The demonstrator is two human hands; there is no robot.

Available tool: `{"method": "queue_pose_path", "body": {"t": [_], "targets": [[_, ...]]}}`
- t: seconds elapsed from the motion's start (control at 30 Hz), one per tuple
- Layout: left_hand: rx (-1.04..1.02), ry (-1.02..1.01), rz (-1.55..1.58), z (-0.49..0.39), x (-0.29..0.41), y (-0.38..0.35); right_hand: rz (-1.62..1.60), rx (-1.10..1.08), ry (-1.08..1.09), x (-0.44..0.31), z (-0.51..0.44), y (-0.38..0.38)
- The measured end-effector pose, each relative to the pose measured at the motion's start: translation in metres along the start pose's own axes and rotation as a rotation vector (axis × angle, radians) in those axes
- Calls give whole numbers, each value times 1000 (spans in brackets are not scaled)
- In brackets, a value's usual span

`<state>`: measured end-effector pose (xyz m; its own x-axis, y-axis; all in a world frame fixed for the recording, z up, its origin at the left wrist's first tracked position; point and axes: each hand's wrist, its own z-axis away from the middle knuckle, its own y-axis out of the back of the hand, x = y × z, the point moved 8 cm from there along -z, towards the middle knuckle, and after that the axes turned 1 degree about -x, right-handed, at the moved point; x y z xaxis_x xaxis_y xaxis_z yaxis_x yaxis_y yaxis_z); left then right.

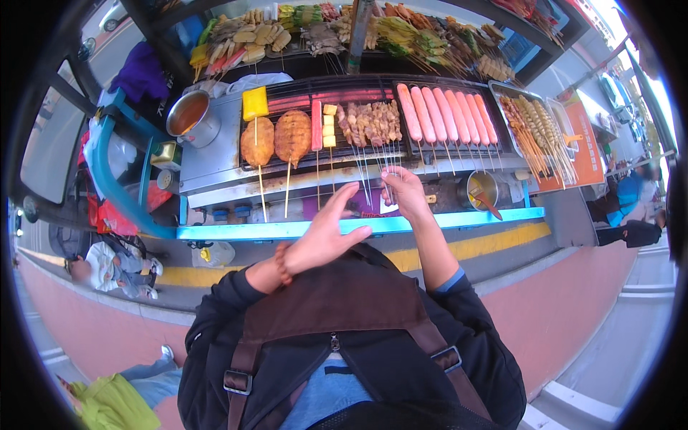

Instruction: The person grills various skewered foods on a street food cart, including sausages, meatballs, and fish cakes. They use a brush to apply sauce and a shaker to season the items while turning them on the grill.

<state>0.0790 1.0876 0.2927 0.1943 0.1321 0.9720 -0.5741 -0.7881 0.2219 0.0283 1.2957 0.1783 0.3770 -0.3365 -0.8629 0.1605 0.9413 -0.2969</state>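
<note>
My right hand (407, 194) pinches the lower ends of metal skewers that carry browned meat chunks (371, 122) on the grill (338, 148). Fingers apart and holding nothing, my left hand (329, 223) hovers over the blue front rail (226, 232), with a beaded bracelet (283, 263) at its wrist. Left of the meat lie a skewer of pale cubes (329, 126), a red stick (316, 126), two browned patties (292, 137) on sticks and a yellow square piece (255, 104). To the right, several pink sausages (432, 115) on sticks lie in a row.
A metal pot (200, 121) of reddish-brown sauce stands at left. A steel cup (481, 191) with a brush (488, 207) sits at right, below a tray (529, 95) of skewers. Raw skewers (414, 35) fill the back shelf behind a metal post (357, 40). People (121, 266) are nearby.
</note>
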Motion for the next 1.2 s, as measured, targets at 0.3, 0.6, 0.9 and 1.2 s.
{"method": "queue_pose_path", "body": {"t": [0.3,0.6,0.9,1.2], "targets": [[469,413,656,-46,-97,-51,-34,-4,84,11,-9,3],[660,345,851,-64,-127,-54,-302,-142,33,21,-26,-7],[569,476,710,-71,-122,-65,-331,-150,-18,33,-35,0],[541,518,750,-82,-126,-71,-291,-177,9,23,-31,8]]}}
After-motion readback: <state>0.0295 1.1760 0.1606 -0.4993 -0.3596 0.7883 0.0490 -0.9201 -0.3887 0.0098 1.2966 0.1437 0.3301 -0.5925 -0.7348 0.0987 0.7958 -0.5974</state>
